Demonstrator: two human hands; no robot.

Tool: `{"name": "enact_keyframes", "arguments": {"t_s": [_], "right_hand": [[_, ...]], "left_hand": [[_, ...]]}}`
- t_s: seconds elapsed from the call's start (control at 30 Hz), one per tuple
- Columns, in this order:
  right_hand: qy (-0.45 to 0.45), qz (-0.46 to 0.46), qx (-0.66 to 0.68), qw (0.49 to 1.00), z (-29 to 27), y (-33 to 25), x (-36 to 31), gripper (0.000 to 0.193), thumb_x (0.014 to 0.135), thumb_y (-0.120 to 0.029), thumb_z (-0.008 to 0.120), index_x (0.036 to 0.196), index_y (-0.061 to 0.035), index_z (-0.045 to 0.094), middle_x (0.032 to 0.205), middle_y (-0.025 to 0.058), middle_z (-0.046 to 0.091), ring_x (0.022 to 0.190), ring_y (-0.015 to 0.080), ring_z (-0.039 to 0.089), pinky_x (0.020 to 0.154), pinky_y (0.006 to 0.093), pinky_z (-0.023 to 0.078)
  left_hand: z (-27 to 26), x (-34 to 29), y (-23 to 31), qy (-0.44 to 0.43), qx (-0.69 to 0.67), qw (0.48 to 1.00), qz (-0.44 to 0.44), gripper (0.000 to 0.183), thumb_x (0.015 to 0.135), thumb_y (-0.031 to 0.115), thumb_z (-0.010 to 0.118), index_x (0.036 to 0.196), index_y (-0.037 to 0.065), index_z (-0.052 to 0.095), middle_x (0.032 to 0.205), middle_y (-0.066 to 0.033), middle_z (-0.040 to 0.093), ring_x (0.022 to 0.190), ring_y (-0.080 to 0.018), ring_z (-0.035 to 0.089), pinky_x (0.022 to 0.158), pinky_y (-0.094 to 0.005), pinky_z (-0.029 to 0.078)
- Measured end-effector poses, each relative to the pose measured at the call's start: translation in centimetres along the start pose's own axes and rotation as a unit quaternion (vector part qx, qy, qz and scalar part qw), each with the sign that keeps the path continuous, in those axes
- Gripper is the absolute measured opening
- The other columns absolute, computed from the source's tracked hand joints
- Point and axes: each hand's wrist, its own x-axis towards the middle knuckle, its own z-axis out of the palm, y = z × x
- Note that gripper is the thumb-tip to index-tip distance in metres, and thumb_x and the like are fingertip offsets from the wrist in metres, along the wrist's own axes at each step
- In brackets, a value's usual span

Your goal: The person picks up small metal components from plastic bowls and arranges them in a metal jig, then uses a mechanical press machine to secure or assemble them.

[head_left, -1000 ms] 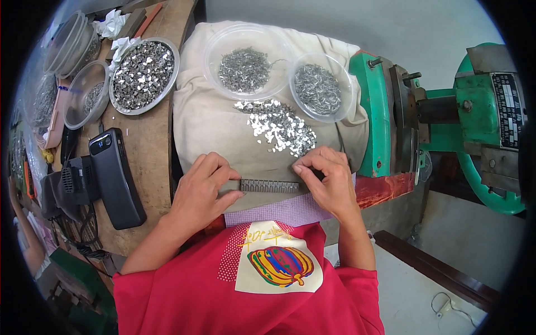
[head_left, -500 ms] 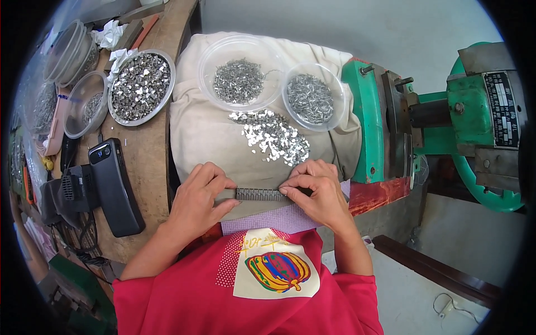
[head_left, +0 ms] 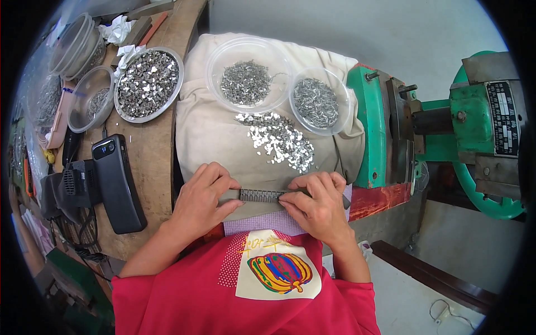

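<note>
A slim dark grey metal bar with a row of narrow slots (head_left: 259, 195) lies crosswise over the near edge of the beige cloth, close to my body. My left hand (head_left: 202, 196) pinches its left end between thumb and fingers. At the other side my right hand (head_left: 319, 205) has thumb and forefinger closed at the bar's slotted edge; any small piece between those fingertips is too small to make out. Beyond the bar, a loose heap of small shiny and dark metal pieces (head_left: 282, 140) is spread on the cloth.
Behind the heap stand two clear plastic tubs, a larger one (head_left: 211, 84) and a smaller one (head_left: 297, 114), with small metal parts. On the left wooden table are a full metal bowl (head_left: 180, 84) and a black power bank (head_left: 120, 192). A green machine (head_left: 368, 139) borders the right.
My right fingertips have shifted slightly left along the bar, covering more of its slots. My left hand keeps its grip. The whole view has drifted a little.
</note>
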Motion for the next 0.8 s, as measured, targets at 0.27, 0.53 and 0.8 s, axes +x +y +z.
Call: {"name": "enact_keyframes", "arguments": {"t_s": [0.27, 0.53, 0.8], "right_hand": [[-0.017, -0.007, -0.036, 0.999, 0.3, -0.5, 0.5, 0.016, 0.07, -0.013, 0.079, 0.083, -0.0163, 0.071, 0.096, -0.0042, 0.062, 0.094, 0.019, 0.057, 0.09, 0.0383, 0.032], [0.096, 0.065, -0.012, 0.993, -2.8, 3.4, 3.3, 0.011, 0.074, -0.014, 0.08, 0.083, -0.012, 0.075, 0.084, 0.0003, 0.067, 0.088, 0.0206, 0.061, 0.084, 0.0375, 0.039], [0.066, 0.084, -0.034, 0.994, -2.6, 7.9, 10.5, 0.017, 0.078, -0.017, 0.076, 0.092, -0.0091, 0.077, 0.083, 0.0094, 0.071, 0.081, 0.0284, 0.066, 0.076, 0.0408, 0.046]], "left_hand": [[-0.1, -0.1, 0.0, 0.004, -0.001, 1.0, 0.006, 0.031, 0.072, 0.016, 0.081, 0.098, 0.006, 0.066, 0.099, -0.0084, 0.054, 0.096, -0.0283, 0.055, 0.079, -0.0392, 0.048], [-0.2, -0.1, 0.0, 0.003, -0.007, 1.0, 0.001, 0.033, 0.072, 0.015, 0.081, 0.1, 0.005, 0.065, 0.099, -0.0089, 0.055, 0.097, -0.029, 0.056, 0.08, -0.0391, 0.048], [-0.9, -0.1, 1.1, 0.007, -0.052, 0.999, -0.012, 0.032, 0.073, 0.011, 0.08, 0.1, 0.004, 0.065, 0.1, -0.0098, 0.06, 0.095, -0.03, 0.06, 0.08, -0.039, 0.049]]}}
